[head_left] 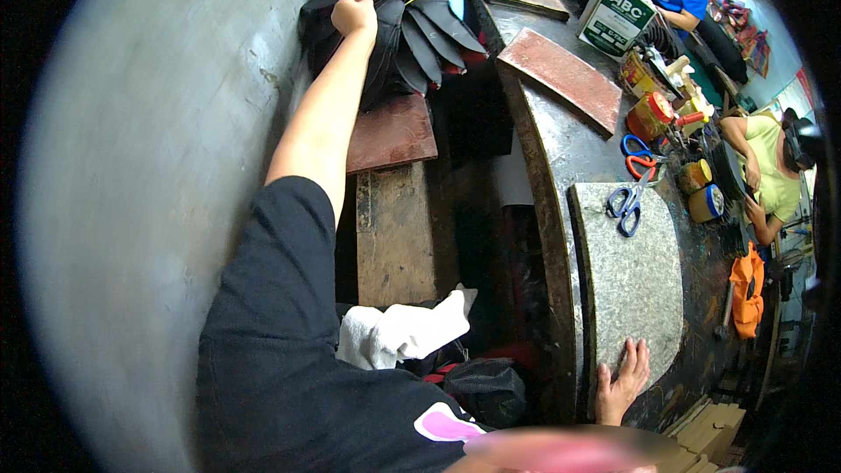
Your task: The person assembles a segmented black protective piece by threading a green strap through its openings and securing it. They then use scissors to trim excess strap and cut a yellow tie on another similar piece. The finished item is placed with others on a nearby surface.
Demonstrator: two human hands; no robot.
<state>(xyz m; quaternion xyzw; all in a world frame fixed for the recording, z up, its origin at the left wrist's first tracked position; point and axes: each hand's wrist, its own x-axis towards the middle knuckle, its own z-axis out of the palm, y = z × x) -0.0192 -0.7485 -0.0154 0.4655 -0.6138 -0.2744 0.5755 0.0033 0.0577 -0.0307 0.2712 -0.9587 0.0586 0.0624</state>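
At the far edge of the rectangular red-brown board (394, 136) — fanned black curved strips (427, 45), long axes sloping rightward from the nearer left hand (354, 14), clenched, contents unclear; right hand (624, 383) flat, mottled grey slab (638, 285), near edge.

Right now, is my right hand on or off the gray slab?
On: your right hand lies palm down at the near end of the slab, its fingers slightly apart over the gray surface.
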